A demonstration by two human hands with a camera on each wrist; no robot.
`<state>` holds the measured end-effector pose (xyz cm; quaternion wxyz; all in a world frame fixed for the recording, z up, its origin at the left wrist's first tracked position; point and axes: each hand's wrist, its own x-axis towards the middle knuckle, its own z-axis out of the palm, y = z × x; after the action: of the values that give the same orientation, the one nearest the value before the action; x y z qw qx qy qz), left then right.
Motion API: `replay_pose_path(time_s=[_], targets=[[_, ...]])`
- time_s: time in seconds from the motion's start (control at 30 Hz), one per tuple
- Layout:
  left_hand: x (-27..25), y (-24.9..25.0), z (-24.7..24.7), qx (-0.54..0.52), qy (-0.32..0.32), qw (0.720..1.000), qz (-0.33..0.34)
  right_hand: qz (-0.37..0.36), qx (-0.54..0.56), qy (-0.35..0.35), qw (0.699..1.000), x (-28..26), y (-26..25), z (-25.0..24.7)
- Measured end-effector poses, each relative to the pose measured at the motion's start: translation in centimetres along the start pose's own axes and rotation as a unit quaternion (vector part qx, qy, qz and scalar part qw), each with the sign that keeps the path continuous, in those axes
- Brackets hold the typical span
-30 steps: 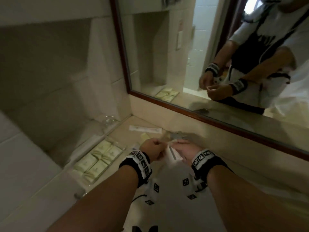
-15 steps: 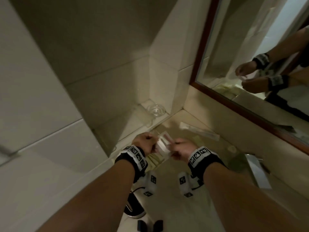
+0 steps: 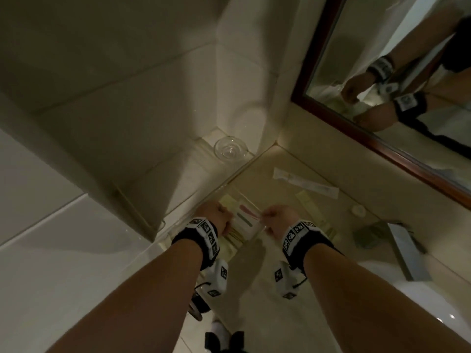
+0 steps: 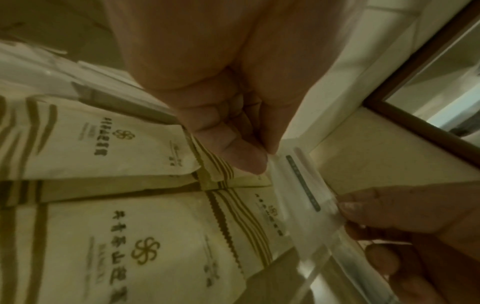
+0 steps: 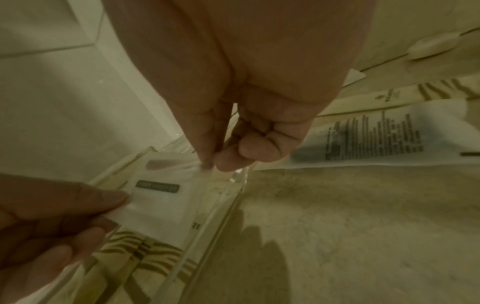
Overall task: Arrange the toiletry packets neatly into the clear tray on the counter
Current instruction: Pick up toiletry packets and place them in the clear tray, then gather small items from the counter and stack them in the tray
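A thin white translucent packet with a red and a green strip inside is held flat just above the clear plastic tray, over the cream paper packets with olive stripes that lie side by side in it. The left hand pinches the packet's left edge between thumb and forefinger, and the right hand pinches its right edge the same way; the other fingers of both hands are curled in. The hands are a packet's width apart. Half a second ago they were closer together and the packet stood more on edge between them; it is now spread level and lower over the tray.

The tray sits on the beige stone desk against the tiled wall. Beyond the right hand on the desk lie a long white wrapped stick packet, a narrow cream sachet and a small round white object. A clear glass dish stands on the ledge in the corner. A wood-framed mirror reflects both hands.
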<state>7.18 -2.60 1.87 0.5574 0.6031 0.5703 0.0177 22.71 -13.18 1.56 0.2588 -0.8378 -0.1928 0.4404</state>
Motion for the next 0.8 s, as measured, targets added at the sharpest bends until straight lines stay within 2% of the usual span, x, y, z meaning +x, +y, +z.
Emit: replay_pose_path(time_s=[0.2, 0.37, 0.43, 0.53, 0.6, 0.7, 0.8], targets=[[1.4, 0.1, -0.2, 0.159, -0.006, 0.987, 0.017, -0.018, -0.059, 0.028, 0.998, 0.8, 0.7, 0.3], [1.7, 0.5, -0.4, 0.285, 0.011, 0.956, 0.070, -0.050, -0.140, 0.028, 0.988, 0.0, 0.0, 0.1], [1.6, -0.2, -0.2, 0.309, 0.027, 0.942, 0.127, -0.101, -0.233, 0.002, 0.967, -1.0, -0.6, 0.3], [2.1, -1.8, 0.7, 0.353, 0.036, 0.913, 0.200, -0.190, -0.356, -0.068, 0.912, -2.1, -0.6, 1.2], [2.4, -2.4, 1.4, 0.392, 0.000, 0.897, 0.203, -0.208, -0.421, -0.100, 0.877, -2.1, 0.1, 1.9], [2.8, -3.1, 2.1, 0.419, -0.049, 0.888, 0.184, -0.222, -0.493, -0.101, 0.835, -1.6, 1.3, 2.3], [2.8, -3.7, 2.6, 0.429, -0.058, 0.882, 0.184, -0.215, -0.515, -0.085, 0.825, -1.5, 2.1, 2.2]])
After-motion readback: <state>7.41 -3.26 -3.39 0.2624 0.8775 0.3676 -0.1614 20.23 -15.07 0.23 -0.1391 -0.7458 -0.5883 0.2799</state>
